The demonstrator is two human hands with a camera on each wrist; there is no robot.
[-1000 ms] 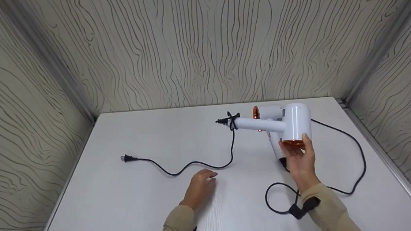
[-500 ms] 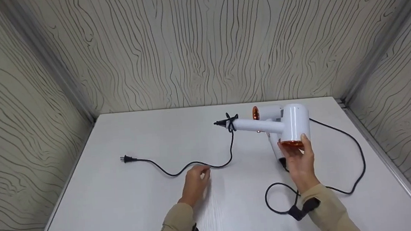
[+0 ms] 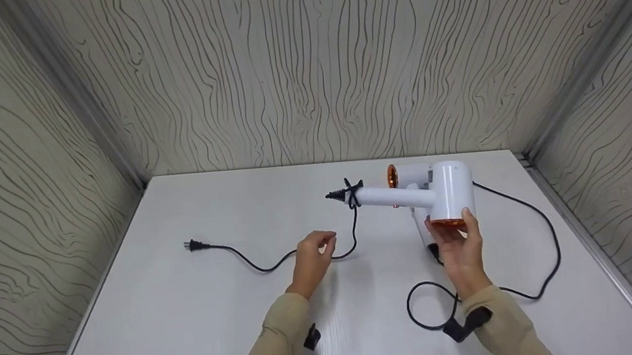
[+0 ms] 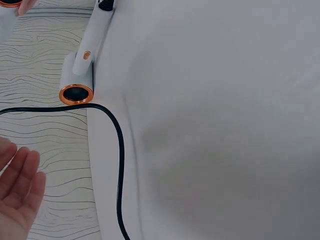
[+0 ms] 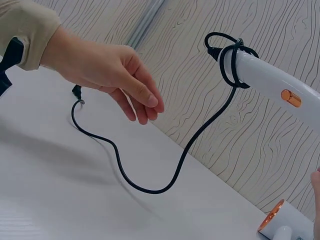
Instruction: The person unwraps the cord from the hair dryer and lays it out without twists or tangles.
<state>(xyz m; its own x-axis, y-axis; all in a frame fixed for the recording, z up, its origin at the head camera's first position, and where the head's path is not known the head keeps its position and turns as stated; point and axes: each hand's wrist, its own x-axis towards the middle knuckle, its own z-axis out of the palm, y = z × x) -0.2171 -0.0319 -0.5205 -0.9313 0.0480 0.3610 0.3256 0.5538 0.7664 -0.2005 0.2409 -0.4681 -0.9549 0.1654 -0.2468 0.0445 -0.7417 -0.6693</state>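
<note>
Right hand (image 3: 460,253) grips hair dryer (image 3: 442,194) | handle (image 3: 395,196) points leftward from it | left hand (image 3: 311,261) apart, empty, fingers loose, nearer power cord wrap (image 3: 353,195), just ahead

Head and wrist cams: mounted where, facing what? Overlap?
Head: worn on head, facing forward-down at table; left hand, right hand, sleeves show.
Left wrist: worn there, facing table and lying dryer; parts of both hands show.
Right wrist: worn there, facing left hand, held dryer; right hand barely shows.
Both wrist views share cord, lying dryer.
</note>
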